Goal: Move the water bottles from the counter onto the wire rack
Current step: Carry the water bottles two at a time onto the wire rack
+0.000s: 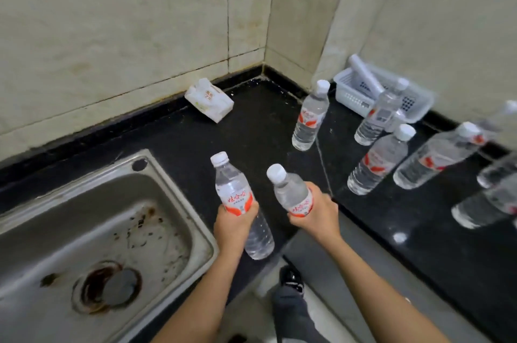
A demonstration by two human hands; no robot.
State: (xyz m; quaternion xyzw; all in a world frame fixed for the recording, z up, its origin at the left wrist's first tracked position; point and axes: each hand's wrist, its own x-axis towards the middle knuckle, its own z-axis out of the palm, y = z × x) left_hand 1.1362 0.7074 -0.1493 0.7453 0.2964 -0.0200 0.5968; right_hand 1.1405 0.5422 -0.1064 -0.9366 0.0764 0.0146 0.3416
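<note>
Left hand [233, 226]: wrapped around the label of a clear bottle [240, 204], cap at 12 o'clock.
Right hand [314, 214]: closed on a second bottle [292, 191], cap tilted to 11 o'clock.
Counter [251, 124]: black; more capped bottles [309, 117] are seen standing at 2 o'clock, clear liquid inside.
Basket [352, 96]: white, at 1 o'clock, holding a white roll [365, 74].
Sink [92, 236]: stained, at 8 o'clock.
Tissue pack [209, 99]: lying at 12 o'clock, near the wall.

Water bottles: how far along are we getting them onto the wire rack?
Done: cannot tell; the wire rack is out of view. In hand: the left hand grips one bottle, the right hand another bottle, both lifted. Left: at least four bottles stand on the black counter at right, such as the nearest upright bottle, with more blurred at the frame edge.
</note>
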